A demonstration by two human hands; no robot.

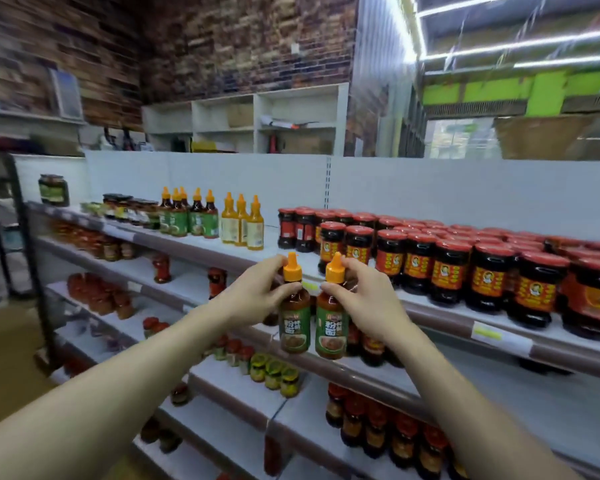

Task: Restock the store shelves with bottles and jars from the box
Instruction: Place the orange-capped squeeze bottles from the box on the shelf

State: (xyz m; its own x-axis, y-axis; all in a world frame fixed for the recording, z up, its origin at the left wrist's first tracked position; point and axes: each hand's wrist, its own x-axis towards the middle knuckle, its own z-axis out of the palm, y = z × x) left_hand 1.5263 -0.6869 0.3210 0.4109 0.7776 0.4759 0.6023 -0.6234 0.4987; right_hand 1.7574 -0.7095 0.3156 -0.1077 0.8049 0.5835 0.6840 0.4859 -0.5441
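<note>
- Hanging in the air in front of the top shelf (222,252), two squeeze bottles sit side by side, nearly touching, both upright with a slight tilt.
- Left bottle (294,323): dark brown sauce, green label with white characters and a food picture, orange cone-shaped nozzle cap.
- Right bottle (331,327): same green label and orange cap, its contents showing more reddish-orange at the shoulder.
- Left hand (253,299) is closed around the left bottle's neck just below the cap, thumb in front under the cap, other fingers wrapped behind.
- Right hand (367,299) pinches the right bottle at the shoulder, thumb tip pressed on the front, remaining fingers curled behind the neck.
- Both forearms reach in bare from the bottom of the view.
- On the top shelf behind stand matching green-label bottles (191,216), then three yellow bottles (243,223) with orange caps, and to the right a dense block of red-lidded jars (447,268) with red-and-yellow labels.
- Lower shelves (243,386) carry more jars and bottles, blurred; some have green lids, most red.
</note>
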